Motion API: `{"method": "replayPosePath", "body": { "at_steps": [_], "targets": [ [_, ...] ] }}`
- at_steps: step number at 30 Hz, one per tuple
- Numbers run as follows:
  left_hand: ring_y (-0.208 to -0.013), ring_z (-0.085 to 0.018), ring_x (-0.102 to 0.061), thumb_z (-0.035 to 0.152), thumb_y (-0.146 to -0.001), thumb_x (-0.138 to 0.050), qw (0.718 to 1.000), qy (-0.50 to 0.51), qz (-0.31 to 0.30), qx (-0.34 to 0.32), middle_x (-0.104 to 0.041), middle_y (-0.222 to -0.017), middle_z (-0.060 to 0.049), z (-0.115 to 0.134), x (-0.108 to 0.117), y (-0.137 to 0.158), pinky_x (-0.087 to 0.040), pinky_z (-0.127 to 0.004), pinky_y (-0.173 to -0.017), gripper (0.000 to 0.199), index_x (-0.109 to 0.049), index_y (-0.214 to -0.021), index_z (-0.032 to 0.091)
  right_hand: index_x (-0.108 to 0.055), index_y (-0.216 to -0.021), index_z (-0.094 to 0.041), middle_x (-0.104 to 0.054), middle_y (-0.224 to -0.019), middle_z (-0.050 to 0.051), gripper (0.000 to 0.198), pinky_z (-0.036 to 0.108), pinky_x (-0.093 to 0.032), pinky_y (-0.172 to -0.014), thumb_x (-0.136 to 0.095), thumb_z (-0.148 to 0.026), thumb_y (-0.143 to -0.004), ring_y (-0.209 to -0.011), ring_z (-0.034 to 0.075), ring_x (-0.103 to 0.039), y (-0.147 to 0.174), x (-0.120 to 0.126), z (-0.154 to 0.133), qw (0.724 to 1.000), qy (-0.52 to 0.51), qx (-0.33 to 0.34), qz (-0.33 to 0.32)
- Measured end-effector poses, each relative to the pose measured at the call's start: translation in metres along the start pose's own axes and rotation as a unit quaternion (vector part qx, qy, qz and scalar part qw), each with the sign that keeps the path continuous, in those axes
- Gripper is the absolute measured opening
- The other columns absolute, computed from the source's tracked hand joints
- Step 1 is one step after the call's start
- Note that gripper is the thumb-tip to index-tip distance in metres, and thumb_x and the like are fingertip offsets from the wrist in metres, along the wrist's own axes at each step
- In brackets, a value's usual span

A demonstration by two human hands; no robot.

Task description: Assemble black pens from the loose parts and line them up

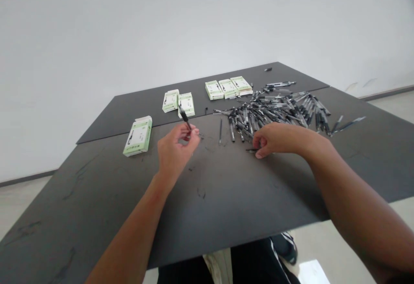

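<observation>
My left hand is closed in a pinch round a black pen, which tilts up and to the left above the table. At the front edge of a large heap of pens, my right hand is lowered to the tabletop. Its thumb and fingers close on a thin dark pen; only the end on the left shows clearly, and the hand covers most of the rest. A slim pen refill lies by itself between the two hands.
A green and white pen box stands at the left with its flap up. Two more boxes lie behind my left hand, and three boxes sit in a row farther back. The dark table has a seam and smudges.
</observation>
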State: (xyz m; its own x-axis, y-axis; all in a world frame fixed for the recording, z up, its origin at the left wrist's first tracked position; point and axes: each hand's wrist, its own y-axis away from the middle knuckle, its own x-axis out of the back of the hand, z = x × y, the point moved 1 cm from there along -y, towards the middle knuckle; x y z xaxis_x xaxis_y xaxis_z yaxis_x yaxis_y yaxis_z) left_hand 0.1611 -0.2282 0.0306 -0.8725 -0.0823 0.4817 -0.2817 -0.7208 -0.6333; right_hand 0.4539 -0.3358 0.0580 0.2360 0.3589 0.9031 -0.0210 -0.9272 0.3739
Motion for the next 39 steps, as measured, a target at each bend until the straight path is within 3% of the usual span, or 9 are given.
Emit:
{"method": "replayPosePath", "body": {
  "at_steps": [5, 7, 11, 18, 22, 28, 36, 39],
  "targets": [
    [-0.077, -0.017, -0.081, 0.024, -0.091, -0.067, 0.995, 0.033, 0.073, 0.055, -0.084, -0.087, -0.003, -0.016, 0.018, -0.015, -0.06, -0.024, -0.067, 0.009, -0.073, -0.096, 0.021, -0.086, -0.101, -0.032, -0.083, -0.097, 0.002, 0.038, 0.033, -0.047, -0.067, -0.076, -0.065, -0.084, -0.082, 0.023, -0.073, -0.007, -0.001, -0.005, 0.994, -0.03, 0.037, 0.096],
    [-0.075, -0.016, -0.08, 0.021, -0.089, -0.065, 0.992, 0.051, 0.095, 0.062, -0.083, -0.083, -0.002, -0.021, 0.024, -0.018, -0.059, -0.023, -0.065, 0.008, -0.072, -0.094, 0.021, -0.087, -0.103, -0.032, -0.083, -0.098, 0.001, 0.036, 0.033, -0.047, -0.07, -0.073, -0.062, -0.088, -0.083, 0.022, -0.073, -0.011, -0.001, -0.01, 0.989, -0.032, 0.046, 0.137],
    [-0.067, -0.015, -0.077, 0.019, -0.086, -0.062, 0.986, 0.084, 0.125, 0.074, -0.078, -0.074, 0.001, -0.024, 0.029, -0.02, -0.057, -0.022, -0.062, 0.009, -0.069, -0.09, 0.021, -0.088, -0.106, -0.032, -0.083, -0.098, 0.001, 0.03, 0.032, -0.048, -0.072, -0.073, -0.051, -0.088, -0.083, 0.022, -0.073, -0.015, -0.003, -0.011, 0.986, -0.033, 0.053, 0.154],
    [-0.058, -0.013, -0.065, 0.018, -0.087, -0.054, 0.986, 0.07, 0.124, 0.083, -0.068, -0.065, 0.004, -0.028, 0.032, -0.017, -0.049, -0.024, -0.06, 0.013, -0.065, -0.088, 0.024, -0.087, -0.117, -0.03, -0.084, -0.1, 0.004, 0.041, 0.033, -0.05, -0.074, -0.07, -0.057, -0.092, -0.083, 0.023, -0.073, -0.023, 0.002, 0.022, 0.966, -0.039, 0.014, 0.256],
    [-0.052, -0.014, -0.056, 0.023, -0.09, -0.048, 0.979, 0.113, 0.13, 0.114, -0.054, -0.058, 0.005, -0.032, 0.033, -0.018, -0.046, -0.024, -0.054, 0.011, -0.058, -0.085, 0.026, -0.087, -0.117, -0.029, -0.084, -0.101, 0.005, 0.043, 0.034, -0.05, -0.075, -0.068, -0.06, -0.094, -0.086, 0.025, -0.073, -0.028, 0.0, 0.039, 0.955, -0.041, 0.002, 0.294],
    [-0.047, -0.013, -0.033, 0.027, -0.088, -0.052, 0.953, 0.215, 0.127, 0.169, -0.035, -0.059, 0.006, -0.035, 0.03, -0.019, -0.028, -0.024, -0.043, 0.009, -0.048, -0.08, 0.027, -0.088, -0.111, -0.029, -0.084, -0.095, 0.006, 0.041, 0.037, -0.052, -0.077, -0.072, -0.061, -0.09, -0.084, 0.027, -0.074, -0.024, 0.004, 0.054, 0.958, -0.052, -0.034, 0.279],
    [-0.05, -0.013, -0.025, 0.029, -0.09, -0.055, 0.949, 0.245, 0.078, 0.183, -0.028, -0.063, 0.005, -0.035, 0.021, -0.013, -0.022, -0.025, -0.044, 0.021, -0.041, -0.074, 0.025, -0.091, -0.093, -0.032, -0.082, -0.075, 0.003, 0.02, 0.035, -0.048, -0.062, -0.086, -0.047, -0.081, -0.065, 0.023, -0.072, -0.012, 0.008, 0.075, 0.978, -0.073, -0.016, 0.196],
    [-0.05, -0.013, -0.025, 0.028, -0.089, -0.055, 0.948, 0.251, 0.06, 0.185, -0.028, -0.063, 0.005, -0.031, 0.017, -0.01, -0.022, -0.025, -0.044, 0.02, -0.043, -0.073, 0.025, -0.092, -0.096, -0.029, -0.084, -0.078, 0.005, 0.02, 0.037, -0.05, -0.066, -0.085, -0.041, -0.082, -0.067, 0.024, -0.073, -0.008, 0.009, 0.08, 0.983, -0.083, -0.03, 0.159]
  ]
}}
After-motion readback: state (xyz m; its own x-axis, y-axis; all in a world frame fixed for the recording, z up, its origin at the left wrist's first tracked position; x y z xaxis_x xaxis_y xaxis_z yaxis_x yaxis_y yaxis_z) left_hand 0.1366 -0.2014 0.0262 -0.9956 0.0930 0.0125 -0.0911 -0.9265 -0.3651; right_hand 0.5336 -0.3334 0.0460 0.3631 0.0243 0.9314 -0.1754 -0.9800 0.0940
